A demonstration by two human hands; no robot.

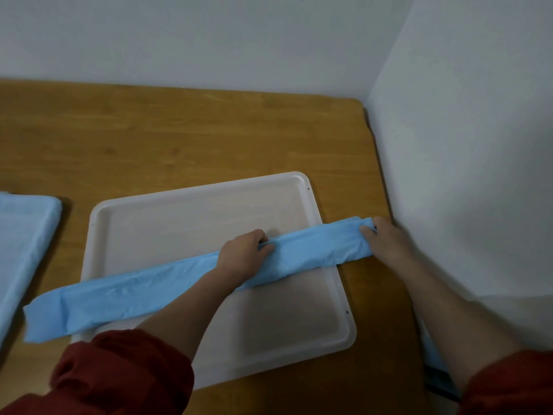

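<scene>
A: Where is the folded blue sheet (134, 298) lying?
B: It is stretching slantwise across the white tray (284, 324), with both ends overhanging the rims. The left grip (244, 256) is clutching its middle, and the right grip (386, 238) is pinching its far end, just beside the wall (463, 175).
A: Any open room?
B: Bare surface (179, 130) is lying beyond the tray.

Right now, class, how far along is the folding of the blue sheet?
Done: the sheet lies as a long narrow strip across the tray. In hand: the left hand grips its middle, the right hand pinches its right end. Left, probably: folding the strip shorter, since its left end lies loose past the tray's edge.
</scene>
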